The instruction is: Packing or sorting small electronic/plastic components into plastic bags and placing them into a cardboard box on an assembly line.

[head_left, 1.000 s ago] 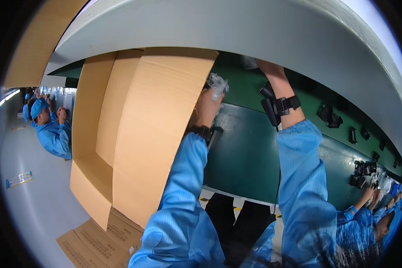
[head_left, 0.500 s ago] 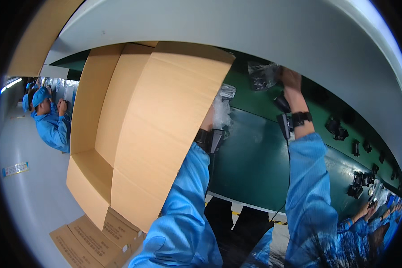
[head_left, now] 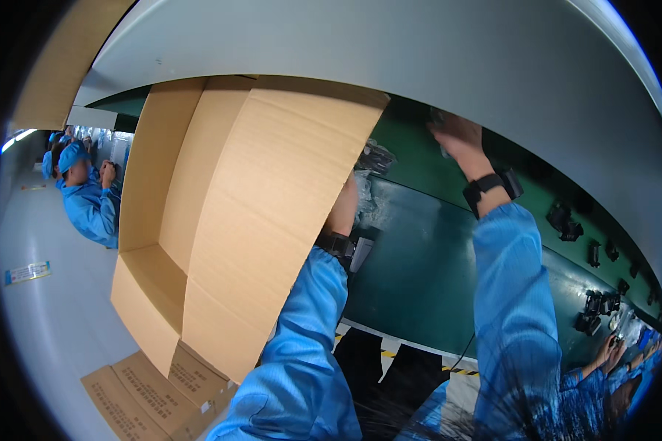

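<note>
My left hand [head_left: 343,211] is raised beside a big open cardboard box [head_left: 257,206], and the box flap hides part of it. It grips a clear plastic bag [head_left: 365,187] with dark contents [head_left: 377,156]. My right hand [head_left: 456,136] reaches far up over the green belt [head_left: 434,272], just under the grey overhang [head_left: 390,51]. Its fingers curl on a small clear bag [head_left: 438,117] that the overhang mostly hides. Both forearms wear blue sleeves and a black wrist strap.
Black parts [head_left: 566,219] and bagged parts [head_left: 588,322] lie along the belt to the right, where co-workers' hands [head_left: 610,353] work. Another person in blue [head_left: 84,195] sits at far left. Flattened cardboard [head_left: 147,389] lies on the floor below the box.
My right hand has moved right and farther up the belt with a clear bag. The box has swung closer and now hides more of my left hand.
</note>
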Demonstrator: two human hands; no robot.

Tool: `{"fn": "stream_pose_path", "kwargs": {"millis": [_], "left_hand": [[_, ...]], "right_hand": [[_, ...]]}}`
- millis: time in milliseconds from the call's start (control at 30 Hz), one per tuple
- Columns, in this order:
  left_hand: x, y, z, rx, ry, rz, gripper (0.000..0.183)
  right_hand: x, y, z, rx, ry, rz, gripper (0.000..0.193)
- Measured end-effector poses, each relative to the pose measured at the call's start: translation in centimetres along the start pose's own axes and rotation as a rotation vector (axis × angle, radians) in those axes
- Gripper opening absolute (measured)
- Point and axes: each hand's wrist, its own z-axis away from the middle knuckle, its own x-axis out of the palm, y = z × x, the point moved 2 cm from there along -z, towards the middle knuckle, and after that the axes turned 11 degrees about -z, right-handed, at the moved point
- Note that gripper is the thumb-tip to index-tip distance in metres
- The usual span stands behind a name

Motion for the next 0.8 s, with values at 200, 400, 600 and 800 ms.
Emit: {"fn": "stream_pose_path", "kwargs": {"millis": [200,400,600,800], "left_hand": [[-0.7,-2.2,-1.1,0.007,0.121,0.118,0.058],[-1.2,1.7,-2.4,0.307,-0.332,0.119,0.053],[2.4,3.2,-3.0,0.257,-0.592,0.065,0.047],[5.4,-1.4,-3.3,0.033,-0.757,0.691,0.036]], "right_hand": [[1.8,-1.0,0.4,-0.087,-0.077,0.121,0.037],[-0.5,2.3,6.9,-0.185,-0.09,0.183,0.036],[-1.5,2.3,6.7,-0.248,-0.096,0.306,0.035],[0.6,-6.7,8.1,0.152,-0.208,-0.418,0.042]]}}
